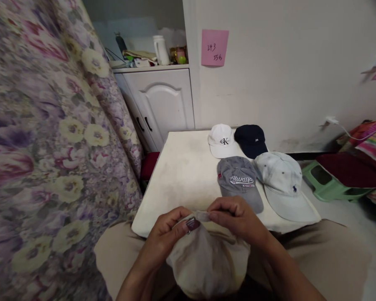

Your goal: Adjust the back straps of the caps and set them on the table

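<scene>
Both my hands hold a beige cap (207,261) over my lap, at the near edge of a white table (181,175). My left hand (166,234) pinches the cap's back strap with its metal buckle (193,224). My right hand (235,217) pinches the strap from the other side. On the table's right half lie several caps: a grey one with "Always" lettering (240,179), a pale denim one (283,184), a white one with "CK" (222,140) and a navy one (250,140).
A floral curtain or cover (50,146) fills the left. A white cabinet (159,100) with clutter on top stands behind the table. A pink note (214,47) sticks to the wall. A green stool (329,184) and bedding sit at the right.
</scene>
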A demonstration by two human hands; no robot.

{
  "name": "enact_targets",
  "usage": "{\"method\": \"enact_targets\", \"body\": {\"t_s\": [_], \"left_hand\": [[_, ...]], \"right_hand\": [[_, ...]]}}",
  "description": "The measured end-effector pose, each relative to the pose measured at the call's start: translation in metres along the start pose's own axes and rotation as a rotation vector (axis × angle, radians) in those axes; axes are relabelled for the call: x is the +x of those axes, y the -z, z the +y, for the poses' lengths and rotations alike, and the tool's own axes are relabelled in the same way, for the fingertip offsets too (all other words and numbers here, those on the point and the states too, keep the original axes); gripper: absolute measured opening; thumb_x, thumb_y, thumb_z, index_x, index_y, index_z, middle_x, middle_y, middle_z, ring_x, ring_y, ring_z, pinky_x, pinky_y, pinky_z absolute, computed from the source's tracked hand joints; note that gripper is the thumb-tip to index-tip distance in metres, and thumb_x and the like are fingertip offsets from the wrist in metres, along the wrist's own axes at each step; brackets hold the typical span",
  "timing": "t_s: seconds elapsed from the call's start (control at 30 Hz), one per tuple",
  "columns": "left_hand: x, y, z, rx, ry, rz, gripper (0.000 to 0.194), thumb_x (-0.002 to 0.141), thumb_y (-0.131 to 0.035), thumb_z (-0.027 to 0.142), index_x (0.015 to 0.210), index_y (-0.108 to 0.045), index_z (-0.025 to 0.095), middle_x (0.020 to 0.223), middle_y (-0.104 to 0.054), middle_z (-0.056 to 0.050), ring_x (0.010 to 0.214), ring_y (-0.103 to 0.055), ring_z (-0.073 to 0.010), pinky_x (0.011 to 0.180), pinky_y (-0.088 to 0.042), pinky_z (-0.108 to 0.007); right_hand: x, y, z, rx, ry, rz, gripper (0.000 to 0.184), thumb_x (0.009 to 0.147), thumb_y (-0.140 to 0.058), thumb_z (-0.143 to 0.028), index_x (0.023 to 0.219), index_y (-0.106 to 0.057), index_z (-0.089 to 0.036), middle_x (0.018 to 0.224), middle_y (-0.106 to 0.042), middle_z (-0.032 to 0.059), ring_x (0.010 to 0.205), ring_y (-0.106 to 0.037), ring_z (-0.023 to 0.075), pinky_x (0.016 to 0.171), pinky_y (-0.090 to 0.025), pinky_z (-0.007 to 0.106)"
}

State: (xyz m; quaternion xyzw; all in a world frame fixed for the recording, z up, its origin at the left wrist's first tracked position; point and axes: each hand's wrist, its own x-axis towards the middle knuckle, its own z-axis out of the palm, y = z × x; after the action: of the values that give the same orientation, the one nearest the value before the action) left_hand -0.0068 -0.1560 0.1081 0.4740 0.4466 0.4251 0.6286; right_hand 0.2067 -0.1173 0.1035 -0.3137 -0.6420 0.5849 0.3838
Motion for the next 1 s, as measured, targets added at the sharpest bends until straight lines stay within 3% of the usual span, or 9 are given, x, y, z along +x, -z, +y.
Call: {"method": "enact_targets", "body": {"t_s": [0.4, 0.67, 0.83, 1.0], "left_hand": [[0.0030, 0.0065, -0.0025, 0.089, -0.014, -0.043, 0.030, 0.080, -0.072, 0.047, 0.080, -0.067, 0.017, 0.067, -0.055, 0.001, 0.059, -0.044, -0.0115, 0.055, -0.033, -0.022], [0.0018, 0.0015, 0.0014, 0.162, -0.027, -0.028, 0.030, 0.082, -0.071, 0.047, 0.080, -0.069, 0.017, 0.069, -0.056, 0.002, 0.063, -0.044, -0.0118, 0.058, -0.033, -0.022], [0.0016, 0.0012, 0.0024, 0.157, -0.005, -0.030, 0.031, 0.083, -0.070, 0.047, 0.083, -0.068, 0.016, 0.071, -0.057, 0.001, 0.064, -0.046, -0.0120, 0.059, -0.034, -0.022], [0.0009, 0.0005, 0.0008, 0.206, 0.001, -0.028, 0.029, 0.084, -0.069, 0.046, 0.082, -0.068, 0.016, 0.071, -0.058, 0.000, 0.064, -0.046, -0.0126, 0.057, -0.034, -0.022]], "right_hand": [[0.0003, 0.0033, 0.0014, 0.012, -0.042, -0.061, 0.020, 0.086, -0.069, -0.036, 0.081, -0.072, -0.017, 0.056, -0.050, -0.0050, 0.050, -0.036, 0.0071, 0.047, -0.029, 0.020], [0.0029, 0.0068, -0.0034, -0.170, -0.020, -0.103, 0.015, 0.089, -0.064, -0.029, 0.083, -0.070, -0.016, 0.060, -0.064, -0.0018, 0.051, -0.047, 0.0078, 0.048, -0.033, 0.019], [0.0036, 0.0034, -0.0054, -0.172, -0.021, -0.087, 0.022, 0.091, -0.064, -0.035, 0.082, -0.070, -0.016, 0.059, -0.062, -0.0024, 0.051, -0.049, 0.0086, 0.048, -0.034, 0.020], [0.0029, 0.0018, -0.0079, -0.180, 0.006, -0.082, 0.016, 0.088, -0.067, -0.031, 0.082, -0.069, -0.016, 0.064, -0.061, -0.0028, 0.056, -0.047, 0.0086, 0.052, -0.034, 0.020]]}}
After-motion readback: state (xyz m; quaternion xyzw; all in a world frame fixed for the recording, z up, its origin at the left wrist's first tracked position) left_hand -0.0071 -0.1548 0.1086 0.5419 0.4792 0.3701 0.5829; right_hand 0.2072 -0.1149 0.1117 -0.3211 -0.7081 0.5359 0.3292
